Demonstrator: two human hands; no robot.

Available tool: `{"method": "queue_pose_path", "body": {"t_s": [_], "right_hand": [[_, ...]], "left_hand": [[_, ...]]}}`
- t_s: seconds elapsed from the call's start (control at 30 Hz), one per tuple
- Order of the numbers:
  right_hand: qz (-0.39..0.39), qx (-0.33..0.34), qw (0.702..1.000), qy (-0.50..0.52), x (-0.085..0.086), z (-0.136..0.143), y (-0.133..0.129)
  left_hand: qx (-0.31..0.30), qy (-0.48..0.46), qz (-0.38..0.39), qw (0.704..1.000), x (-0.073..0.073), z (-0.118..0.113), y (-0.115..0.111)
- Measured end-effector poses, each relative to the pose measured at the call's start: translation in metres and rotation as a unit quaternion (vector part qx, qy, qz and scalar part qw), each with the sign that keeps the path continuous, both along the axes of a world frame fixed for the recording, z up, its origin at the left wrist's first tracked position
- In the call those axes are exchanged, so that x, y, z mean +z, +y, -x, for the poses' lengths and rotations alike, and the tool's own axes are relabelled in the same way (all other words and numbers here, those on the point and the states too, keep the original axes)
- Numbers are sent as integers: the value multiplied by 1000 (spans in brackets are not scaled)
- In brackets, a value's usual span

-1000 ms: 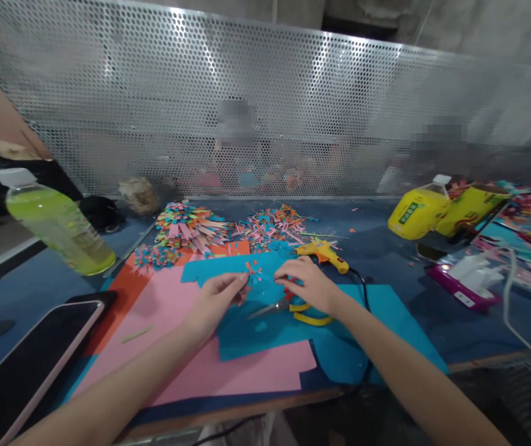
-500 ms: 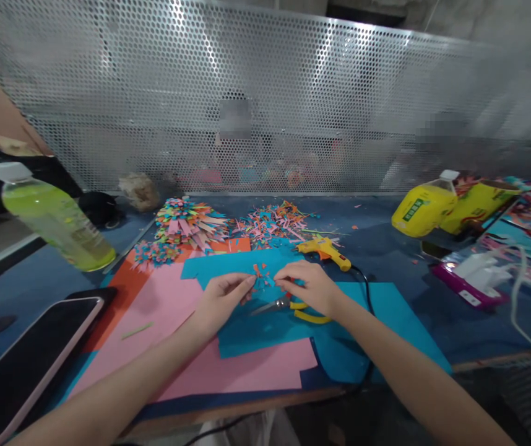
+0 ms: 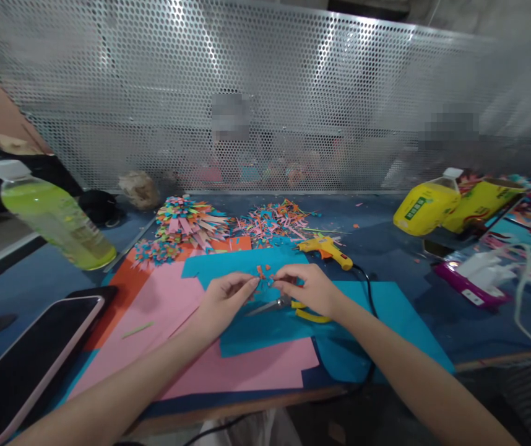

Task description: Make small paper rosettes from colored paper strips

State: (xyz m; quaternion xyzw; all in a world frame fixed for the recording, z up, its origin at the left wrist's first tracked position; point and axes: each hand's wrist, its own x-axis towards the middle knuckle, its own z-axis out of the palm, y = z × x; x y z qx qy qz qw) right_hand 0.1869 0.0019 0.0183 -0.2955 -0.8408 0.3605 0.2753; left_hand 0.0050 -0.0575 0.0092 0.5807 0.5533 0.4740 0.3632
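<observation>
My left hand point(image 3: 228, 297) is closed, thumb and forefinger pinched at small paper strips point(image 3: 260, 271) in orange and blue. From the other side my right hand point(image 3: 309, 286) pinches at the same little cluster; the exact piece in each fingertip is too small to make out. Scissors with yellow handles point(image 3: 312, 316) lie below my right hand, blades pointing left on blue paper point(image 3: 265, 337). Just beyond that hand rests a yellow glue gun point(image 3: 325, 248) with a black cord. Pink paper point(image 3: 154, 303) spreads under my left forearm.
Behind the sheets are a fringed paper bundle point(image 3: 191, 220) and a heap of paper scraps point(image 3: 275, 220). A green drink bottle point(image 3: 56, 214) and a phone point(image 3: 38, 365) lie left. Yellow bottle point(image 3: 426, 207) and purple tissue pack point(image 3: 472, 285) lie right. A perforated metal screen point(image 3: 275, 74) stands behind.
My fingertips have come slightly closer together over the small strips, the left hand shifting a little right. The things on the table have stayed in place.
</observation>
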Motion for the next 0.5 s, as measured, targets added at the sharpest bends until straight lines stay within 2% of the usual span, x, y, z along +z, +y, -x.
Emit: {"method": "queue_pose_path", "body": {"t_s": [0.27,0.5], "right_hand": [[29,-10,1000,4,0,2,-1],[77,12,997,14,3,1,-3]], "left_hand": [[-1,36,-23,999,-2,-1,-3],[13,38,-31,999,-2,1,-2]]}}
